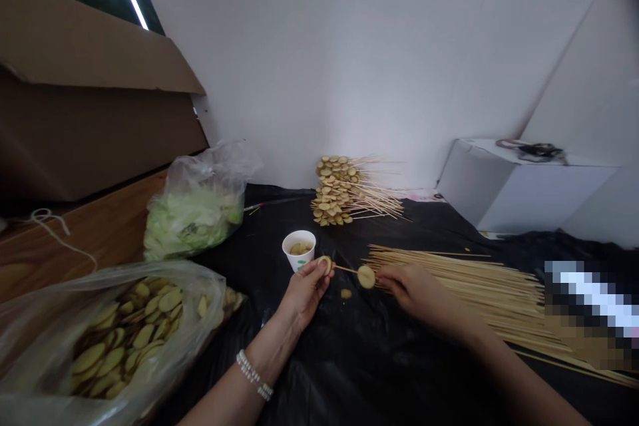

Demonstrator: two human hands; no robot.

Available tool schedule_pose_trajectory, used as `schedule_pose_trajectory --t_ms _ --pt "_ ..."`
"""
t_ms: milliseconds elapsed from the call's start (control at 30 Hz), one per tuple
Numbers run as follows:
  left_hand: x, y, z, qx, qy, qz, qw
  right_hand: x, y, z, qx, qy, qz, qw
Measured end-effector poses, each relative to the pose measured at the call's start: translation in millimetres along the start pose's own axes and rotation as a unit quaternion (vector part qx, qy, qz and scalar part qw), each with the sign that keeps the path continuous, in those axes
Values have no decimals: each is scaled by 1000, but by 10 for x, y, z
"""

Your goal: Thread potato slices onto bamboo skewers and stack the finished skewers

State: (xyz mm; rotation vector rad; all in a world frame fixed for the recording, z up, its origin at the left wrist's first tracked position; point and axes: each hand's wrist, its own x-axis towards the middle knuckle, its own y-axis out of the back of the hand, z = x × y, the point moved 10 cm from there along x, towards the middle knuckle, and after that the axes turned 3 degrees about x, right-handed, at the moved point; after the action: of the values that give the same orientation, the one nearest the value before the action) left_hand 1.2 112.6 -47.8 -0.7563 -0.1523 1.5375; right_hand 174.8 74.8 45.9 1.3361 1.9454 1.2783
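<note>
My left hand (309,289) pinches a round potato slice (326,265) at the tip of a thin wooden skewer (345,269). A second potato slice (366,277) is threaded further along that skewer, beside the fingers of my right hand (407,285), which are closed around the stick. Just behind my left hand stands a white paper cup (299,249) with slices inside. A small piece of slice (346,293) lies on the black sheet between my hands. To the left, an open plastic bag (200,319) holds many loose potato slices (134,329).
Filled skewers (334,190) are stacked by the wall, sticks pointing right. Bare skewers (479,293) lie spread under and beyond my right arm. A bag of pale green slices (192,213) sits back left, near a cardboard box (90,120). A white box (519,186) stands back right.
</note>
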Motion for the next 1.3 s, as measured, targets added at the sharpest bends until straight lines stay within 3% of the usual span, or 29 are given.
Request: schedule_pose_trajectory --t_ms 400,700,900,1167,1300 --pt "-1 -47 -3 9 -3 -19 1000 11 -17 -58 14 4 4 1000" --pt "3 -32 -1 20 -7 -19 1000 14 -93 -92 -96 9 27 995" --pt "-29 -66 39 54 -28 -24 998 21 -196 -31 -42 -33 -13 999" --pt "-13 -40 17 56 -19 -26 998 8 -186 -39 -95 -22 28 995" --pt "-12 -49 15 62 -17 -32 997 20 -238 -17 -60 -24 19 998"
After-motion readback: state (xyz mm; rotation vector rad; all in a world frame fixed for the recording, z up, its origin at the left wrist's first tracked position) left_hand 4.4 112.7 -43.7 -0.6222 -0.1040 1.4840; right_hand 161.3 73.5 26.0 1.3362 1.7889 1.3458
